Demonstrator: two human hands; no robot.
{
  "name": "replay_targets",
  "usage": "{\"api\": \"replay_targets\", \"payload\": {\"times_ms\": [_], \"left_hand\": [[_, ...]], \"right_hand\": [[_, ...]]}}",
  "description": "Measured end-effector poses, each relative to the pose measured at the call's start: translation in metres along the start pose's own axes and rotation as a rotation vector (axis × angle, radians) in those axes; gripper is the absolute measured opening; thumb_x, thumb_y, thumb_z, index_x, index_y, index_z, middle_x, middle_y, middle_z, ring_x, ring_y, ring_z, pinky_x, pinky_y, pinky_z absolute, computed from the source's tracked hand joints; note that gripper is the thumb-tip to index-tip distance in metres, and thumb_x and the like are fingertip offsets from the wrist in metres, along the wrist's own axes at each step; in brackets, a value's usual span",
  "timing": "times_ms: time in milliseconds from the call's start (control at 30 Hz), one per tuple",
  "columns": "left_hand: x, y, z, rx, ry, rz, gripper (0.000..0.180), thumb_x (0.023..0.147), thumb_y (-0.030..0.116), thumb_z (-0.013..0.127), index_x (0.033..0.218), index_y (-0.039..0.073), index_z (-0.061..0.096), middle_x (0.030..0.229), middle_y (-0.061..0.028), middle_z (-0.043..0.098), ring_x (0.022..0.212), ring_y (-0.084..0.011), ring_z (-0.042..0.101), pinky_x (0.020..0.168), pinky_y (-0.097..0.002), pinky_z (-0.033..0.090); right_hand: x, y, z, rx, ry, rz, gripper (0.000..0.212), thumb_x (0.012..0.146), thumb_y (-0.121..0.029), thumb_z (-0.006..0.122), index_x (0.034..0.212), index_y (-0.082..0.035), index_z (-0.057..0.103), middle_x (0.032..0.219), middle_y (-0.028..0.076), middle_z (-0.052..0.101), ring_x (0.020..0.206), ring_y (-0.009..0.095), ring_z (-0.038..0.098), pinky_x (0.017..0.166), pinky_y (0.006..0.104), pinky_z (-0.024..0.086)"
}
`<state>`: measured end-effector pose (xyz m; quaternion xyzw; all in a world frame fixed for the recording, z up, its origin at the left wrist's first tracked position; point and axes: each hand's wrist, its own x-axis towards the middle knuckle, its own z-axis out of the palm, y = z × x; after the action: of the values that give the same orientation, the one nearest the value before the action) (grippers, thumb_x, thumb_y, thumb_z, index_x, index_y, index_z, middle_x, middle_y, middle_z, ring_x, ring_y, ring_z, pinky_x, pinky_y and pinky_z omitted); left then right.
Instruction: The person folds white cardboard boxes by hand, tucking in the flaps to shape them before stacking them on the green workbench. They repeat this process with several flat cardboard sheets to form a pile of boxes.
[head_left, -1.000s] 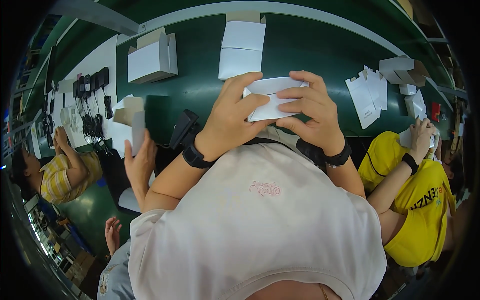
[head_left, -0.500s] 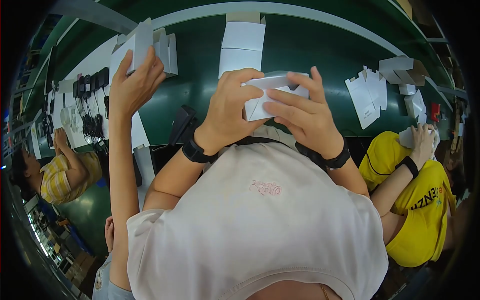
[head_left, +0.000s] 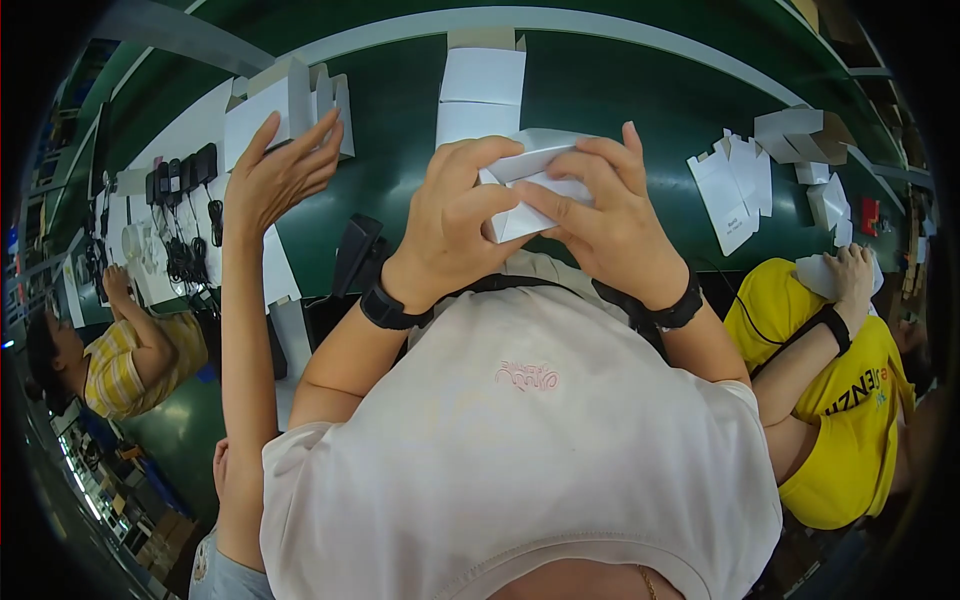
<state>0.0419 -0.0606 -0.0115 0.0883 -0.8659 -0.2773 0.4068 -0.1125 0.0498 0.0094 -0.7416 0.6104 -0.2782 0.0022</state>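
Between my hands is a small white cardboard box (head_left: pixel 540 160), held above the near edge of the green table. My left hand (head_left: pixel 455 215) grips its left side, with the fingers curled over the top and the thumb against the near side. On the other side my right hand (head_left: pixel 610 210) holds it, with some fingers over the upper edge and others pressed on the near part. The box looks partly folded, with an opening at the top. Just beyond it lie flat white box blanks (head_left: pixel 482 85).
At left a co-worker's hand (head_left: pixel 275 180) is by upright white boxes (head_left: pixel 270 105). Black adapters and cables (head_left: pixel 185 180) lie farther left. On the right are flat white cartons (head_left: pixel 728 190), folded boxes (head_left: pixel 800 135) and a person in yellow (head_left: pixel 840 400) holding something white.
My right fingers have shifted inward on the box, whose top opening now shows more. The co-worker's hand at left has let go of a white box, its fingers now spread.
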Motion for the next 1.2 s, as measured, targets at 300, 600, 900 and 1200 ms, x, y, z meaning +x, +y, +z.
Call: {"api": "replay_targets", "payload": {"times_ms": [300,600,900,1200], "left_hand": [[-0.004,-0.004,0.005,-0.089,0.132,0.009,0.051,0.054,0.014,0.083,0.086,0.012,0.044,0.106,-0.016,0.056,0.092,-0.0343,0.054,0.072,-0.0387,0.046],[-0.009,-0.004,0.01,-0.048,0.155,0.087,0.036,0.051,0.007,0.079,0.062,0.008,0.045,0.109,-0.0126,0.056,0.093,-0.0321,0.055,0.074,-0.0353,0.045],[-0.005,-0.008,0.015,-0.053,0.182,0.079,0.042,0.053,0.012,0.083,0.075,0.011,0.047,0.108,-0.0142,0.056,0.092,-0.0312,0.054,0.073,-0.0356,0.044],[-0.003,-0.011,0.011,-0.131,0.271,-0.052,0.07,0.053,0.015,0.087,0.101,0.013,0.036,0.104,-0.0173,0.056,0.086,-0.0306,0.053,0.066,-0.0365,0.043]], "right_hand": [[-0.012,0.027,0.018,0.657,0.106,0.352,0.095,0.058,-0.053,0.077,0.132,-0.011,0.036,0.135,0.018,0.036,0.12,0.031,0.039,0.101,0.0402,0.031],[-0.006,0.011,0.026,1.41,0.263,0.735,0.071,0.074,-0.014,0.06,0.137,-0.008,0.027,0.137,0.017,0.035,0.123,0.026,0.039,0.102,0.0334,0.032],[0.001,0.008,0.024,1.279,0.319,0.798,0.068,0.074,-0.015,0.06,0.135,-0.007,0.032,0.135,0.016,0.038,0.12,0.025,0.042,0.101,0.0349,0.032],[-0.006,0.02,0.024,1.041,0.154,0.476,0.086,0.073,-0.029,0.069,0.141,-0.009,0.02,0.137,0.019,0.035,0.124,0.027,0.039,0.101,0.0362,0.032]]}}
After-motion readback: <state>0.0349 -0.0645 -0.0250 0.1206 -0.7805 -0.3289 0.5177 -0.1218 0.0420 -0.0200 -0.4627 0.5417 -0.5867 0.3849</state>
